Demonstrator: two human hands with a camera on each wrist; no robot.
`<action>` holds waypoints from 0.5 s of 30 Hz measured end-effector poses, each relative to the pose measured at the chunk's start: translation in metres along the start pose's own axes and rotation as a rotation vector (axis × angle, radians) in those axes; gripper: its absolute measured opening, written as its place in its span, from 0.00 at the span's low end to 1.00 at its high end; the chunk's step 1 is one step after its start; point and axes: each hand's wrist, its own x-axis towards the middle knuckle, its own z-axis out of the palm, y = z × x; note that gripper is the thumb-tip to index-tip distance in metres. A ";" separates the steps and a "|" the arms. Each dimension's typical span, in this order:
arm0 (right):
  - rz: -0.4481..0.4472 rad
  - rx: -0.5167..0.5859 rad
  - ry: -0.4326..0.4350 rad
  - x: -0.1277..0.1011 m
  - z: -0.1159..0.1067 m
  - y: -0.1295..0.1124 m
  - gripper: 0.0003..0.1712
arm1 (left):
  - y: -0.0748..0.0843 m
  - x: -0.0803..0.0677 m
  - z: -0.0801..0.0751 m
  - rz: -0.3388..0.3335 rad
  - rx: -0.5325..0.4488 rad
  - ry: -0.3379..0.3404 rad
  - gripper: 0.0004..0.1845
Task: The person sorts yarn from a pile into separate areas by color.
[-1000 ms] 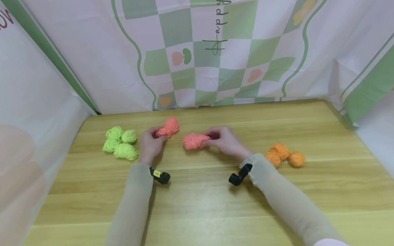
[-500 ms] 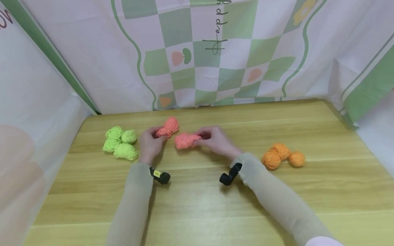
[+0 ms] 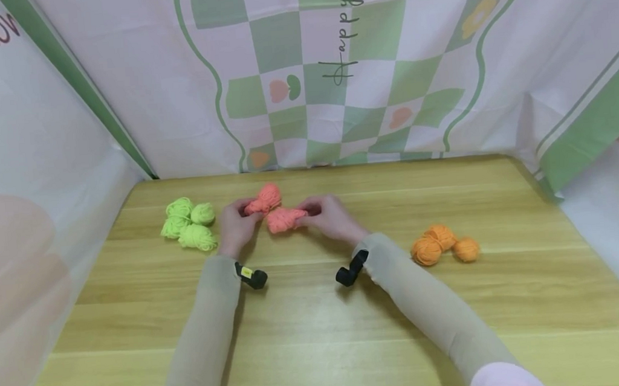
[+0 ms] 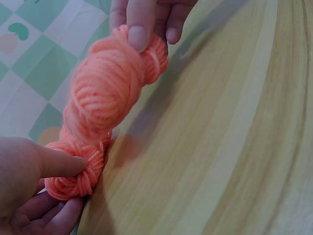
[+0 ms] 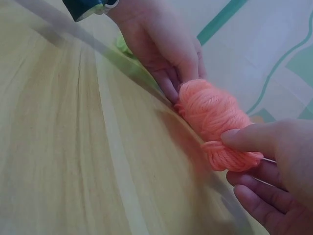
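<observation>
Two salmon-pink yarn skeins lie at the back middle of the wooden table (image 3: 319,313). My left hand (image 3: 244,214) pinches the near end of the farther skein (image 3: 264,199), seen in the left wrist view as a wound end (image 4: 73,178) between my left hand's (image 4: 54,188) thumb and fingers. My right hand (image 3: 307,212) pinches the other skein (image 3: 281,219) by its right end. That skein's round end rests against the first one. In the right wrist view my right hand (image 5: 244,161) grips this skein (image 5: 210,115), with my left hand (image 5: 168,58) just beyond it.
A cluster of lime-green skeins (image 3: 189,225) lies left of my left hand. Three orange skeins (image 3: 443,244) lie to the right. A checked green-and-white cloth (image 3: 333,82) hangs behind the table, with more cloth walls at both sides.
My right hand has slid left across the table with its pink skein, bringing it against the skein in my left hand. The left hand has stayed put.
</observation>
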 end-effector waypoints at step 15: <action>0.006 -0.022 0.011 0.020 0.004 -0.005 0.15 | 0.000 0.000 0.001 -0.005 0.017 -0.003 0.19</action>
